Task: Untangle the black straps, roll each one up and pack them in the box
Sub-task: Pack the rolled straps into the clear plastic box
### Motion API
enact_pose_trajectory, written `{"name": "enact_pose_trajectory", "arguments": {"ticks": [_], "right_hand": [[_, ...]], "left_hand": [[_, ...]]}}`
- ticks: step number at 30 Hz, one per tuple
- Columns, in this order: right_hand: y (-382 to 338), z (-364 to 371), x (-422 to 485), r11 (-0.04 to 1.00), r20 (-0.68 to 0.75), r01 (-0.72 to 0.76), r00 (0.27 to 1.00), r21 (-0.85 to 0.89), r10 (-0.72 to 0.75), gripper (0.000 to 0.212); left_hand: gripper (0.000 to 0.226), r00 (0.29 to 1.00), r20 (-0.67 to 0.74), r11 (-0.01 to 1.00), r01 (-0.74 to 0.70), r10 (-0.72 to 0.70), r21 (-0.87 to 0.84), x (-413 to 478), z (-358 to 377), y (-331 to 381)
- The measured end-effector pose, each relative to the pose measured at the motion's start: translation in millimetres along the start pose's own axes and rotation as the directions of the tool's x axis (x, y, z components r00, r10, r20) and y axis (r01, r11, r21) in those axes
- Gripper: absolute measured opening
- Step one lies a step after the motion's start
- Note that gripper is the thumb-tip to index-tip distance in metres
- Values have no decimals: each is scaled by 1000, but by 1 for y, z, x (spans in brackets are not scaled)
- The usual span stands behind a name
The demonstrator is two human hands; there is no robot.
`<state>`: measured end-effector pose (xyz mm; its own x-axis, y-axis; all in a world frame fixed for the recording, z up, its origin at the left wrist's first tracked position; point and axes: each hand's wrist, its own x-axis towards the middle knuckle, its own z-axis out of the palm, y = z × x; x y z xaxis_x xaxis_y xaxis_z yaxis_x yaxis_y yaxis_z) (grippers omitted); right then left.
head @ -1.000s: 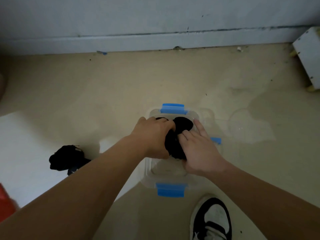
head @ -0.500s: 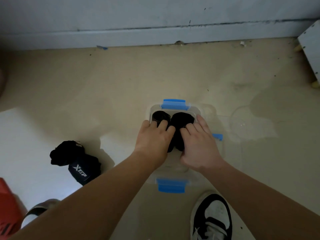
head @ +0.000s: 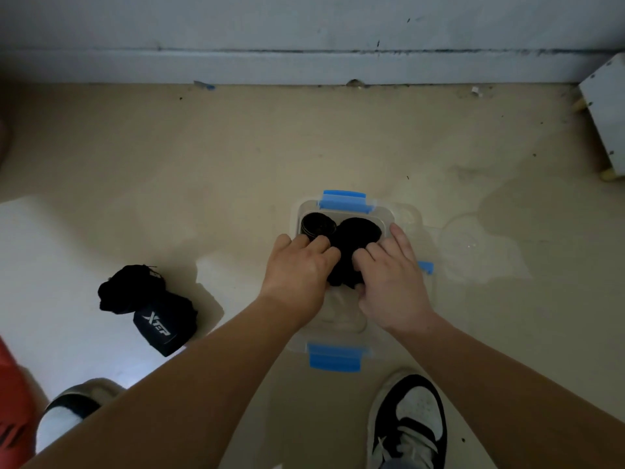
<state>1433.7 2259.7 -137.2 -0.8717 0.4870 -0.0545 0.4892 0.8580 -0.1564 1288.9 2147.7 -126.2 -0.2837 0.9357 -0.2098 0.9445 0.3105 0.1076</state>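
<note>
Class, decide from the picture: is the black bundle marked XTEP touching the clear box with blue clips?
Apart. The head view shows bare floor between the black bundle and the clear box.

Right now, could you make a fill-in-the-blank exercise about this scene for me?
The clips on the clear box are ____.
The smaller rolled strap lies in the box's far ____ corner.
The left hand and right hand grip the larger strap, whose colour is ____.
The shoe near the box is black and ____.
Answers: blue, left, black, white.
</note>
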Motion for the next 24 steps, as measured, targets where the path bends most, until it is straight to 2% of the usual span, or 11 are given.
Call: {"name": "enact_pose_trajectory", "arguments": {"ticks": [4,7,9,11,12,13,15,18,20,22,24], "right_hand": [[-9,-11,0,998,115,-37,992,-51,42,24],[-28,-44,9,983,362,-84,922,-165,139,29],[-44,-66,16,974,402,-95,899,-206,173,34],[-69,-79,23,994,348,-43,934,-100,76,35],[-85,-79,26,999,327,-17,945,33,6,34],[-102,-79,29,984,326,-3,944,176,-55,32],[-138,-68,35,927,371,5,916,376,-155,31],[-187,-41,44,882,486,-25,842,471,-235,34],[-212,-23,49,883,523,-11,809,470,-269,45],[-232,-10,52,885,539,4,791,466,-288,64],[-247,2,54,892,555,25,775,451,-302,83]], "left_hand": [[24,999,-45,999,-21,20,-36,-3,4,-2],[27,997,-71,950,-60,40,-308,-3,-14,-19],[29,982,-187,879,-63,-30,-473,-12,-29,-35],[29,938,-299,860,-3,-174,-510,-28,-33,-57],[28,919,-305,859,64,-249,-507,-38,-33,-70],[28,903,-273,853,164,-333,-495,-48,-35,-84],[36,855,-91,800,434,-511,-415,-70,-37,-118],[67,667,234,628,745,-708,-224,-104,-38,-165],[83,579,363,504,815,-730,-285,-125,-27,-188],[87,581,436,397,803,-688,-444,-143,-12,-203],[81,608,425,316,752,-671,-578,-156,1,-208]]}}
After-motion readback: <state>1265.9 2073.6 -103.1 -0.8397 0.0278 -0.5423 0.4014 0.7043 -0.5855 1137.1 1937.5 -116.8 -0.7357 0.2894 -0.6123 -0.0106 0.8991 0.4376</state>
